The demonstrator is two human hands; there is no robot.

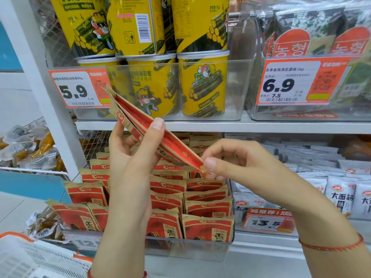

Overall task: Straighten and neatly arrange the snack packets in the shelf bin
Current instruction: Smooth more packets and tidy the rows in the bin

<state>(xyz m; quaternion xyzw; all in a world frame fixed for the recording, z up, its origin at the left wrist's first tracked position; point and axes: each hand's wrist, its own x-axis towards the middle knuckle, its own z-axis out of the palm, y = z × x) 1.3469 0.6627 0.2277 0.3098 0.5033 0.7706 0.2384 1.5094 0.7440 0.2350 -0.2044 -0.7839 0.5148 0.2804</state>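
Shop shelving fills the view, with yellow canisters (202, 85) on the upper shelf and the clear shelf bin (188, 249) of red snack packets (208, 227) below. My left hand (132, 169) grips a few held packets (152, 133) edge-on, raised directly above the bin. Their long axis slopes from upper left down to lower right. My right hand (236, 163) pinches the lower right corner, fingers narrowly closed. Judgement: lowering into a bin row requires squaring the stack first.
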